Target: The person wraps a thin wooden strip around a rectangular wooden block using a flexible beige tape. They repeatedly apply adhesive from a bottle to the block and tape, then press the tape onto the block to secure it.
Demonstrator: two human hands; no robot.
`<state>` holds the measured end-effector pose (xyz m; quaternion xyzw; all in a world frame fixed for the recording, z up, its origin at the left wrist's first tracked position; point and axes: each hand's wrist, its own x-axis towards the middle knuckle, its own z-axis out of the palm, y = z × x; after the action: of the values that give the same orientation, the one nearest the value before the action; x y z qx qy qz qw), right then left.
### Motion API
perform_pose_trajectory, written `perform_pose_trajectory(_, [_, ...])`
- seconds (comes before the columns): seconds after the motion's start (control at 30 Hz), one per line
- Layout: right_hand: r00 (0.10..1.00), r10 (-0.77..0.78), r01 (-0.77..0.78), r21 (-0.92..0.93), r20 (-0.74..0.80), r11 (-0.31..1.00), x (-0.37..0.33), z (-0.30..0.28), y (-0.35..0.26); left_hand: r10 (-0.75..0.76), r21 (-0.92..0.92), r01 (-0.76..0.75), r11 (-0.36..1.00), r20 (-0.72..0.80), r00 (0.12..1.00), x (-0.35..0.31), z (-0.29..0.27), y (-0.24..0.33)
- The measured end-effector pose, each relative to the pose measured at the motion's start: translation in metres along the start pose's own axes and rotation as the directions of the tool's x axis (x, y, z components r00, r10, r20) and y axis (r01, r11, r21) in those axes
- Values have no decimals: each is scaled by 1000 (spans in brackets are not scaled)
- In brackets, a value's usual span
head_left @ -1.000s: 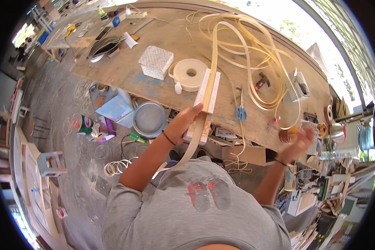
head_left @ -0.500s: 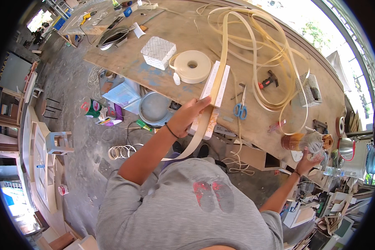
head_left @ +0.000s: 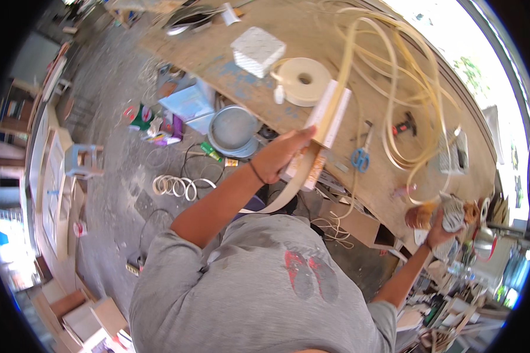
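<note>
My left hand [head_left: 285, 154] is closed on a long beige edging strip [head_left: 331, 115] and the narrow white board [head_left: 337, 120] under it, at the bench's near edge, thumb pressing on top. From there the strip's tail hangs toward my waist, and its other end runs into large loose loops [head_left: 388, 88] on the bench. My right hand [head_left: 438, 230], far off at the right, is closed around a crumpled grey-white cloth [head_left: 453, 215]. Beside that cloth stands an amber-brown container [head_left: 418, 216]; my fingers are partly hidden behind the cloth.
On the bench [head_left: 247, 100] lie a roll of tape-like strip [head_left: 304, 82], a wrapped block [head_left: 258, 52], a small white bottle [head_left: 279, 94], blue-handled scissors [head_left: 360, 159] and a hammer [head_left: 404, 124]. A blue-grey bucket [head_left: 232, 129] and coiled strip [head_left: 175, 186] are on the floor.
My right hand has closed on the grey-white cloth and raised it a little beside the brown container. My left hand keeps its hold; the whole view has shifted and turned.
</note>
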<state>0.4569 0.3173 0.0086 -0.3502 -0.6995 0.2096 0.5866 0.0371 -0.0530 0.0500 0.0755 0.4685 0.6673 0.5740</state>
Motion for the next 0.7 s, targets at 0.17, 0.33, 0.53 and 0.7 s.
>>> perform_pose_trajectory(0.17, [987,-48,75,-178,152,981,17,-15,-110,11,116,-7,993,-36,999,-9,-3,8])
perform_pose_trajectory(0.33, [890,-10,163,-299,455,940,30,17,-199,-8,-75,11,997,41,999,-3,-20,-6])
perform_pose_trajectory(0.53, [667,182,38,-276,723,960,11,97,-283,-45,-217,70,974,117,992,3,-37,-1])
perform_pose_trajectory(0.7, [433,208,9,-235,877,972,-13,143,-347,-74,-269,120,956,173,982,-6,-31,18])
